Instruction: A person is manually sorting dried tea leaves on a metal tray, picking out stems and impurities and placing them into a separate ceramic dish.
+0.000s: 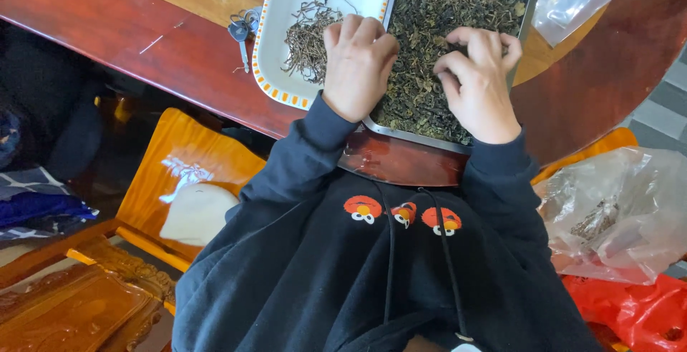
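- A heap of dark, dried, curled leaves (458, 8) fills a shallow rectangular metal tray (422, 139) standing on the reddish-brown polished wooden bench (107, 23).
- The left hand (356, 66) lies on the seam between this tray and a white rectangular tray with an orange-dotted rim (275, 87); its fingers (351, 30) are curled down, knuckles up, tips pressed into the leaves at the metal tray's left edge. Whether they pinch anything cannot be told.
- The right hand (478, 84) rests on the leaf heap, its fingers (494, 41) bent in a loose claw with the tips touching the leaves; no closed grasp shows.
- The leaves lie directly under and between both hands, spreading away from them to the tray's far end.
- In the white tray, just left of the left hand, lies a small pile of thin brown stems (308, 37).
- A bunch of keys (242, 30) lies on the bench beside the white tray.
- A clear crumpled plastic bag (622, 209) sits to the person's right, well apart from the hands.
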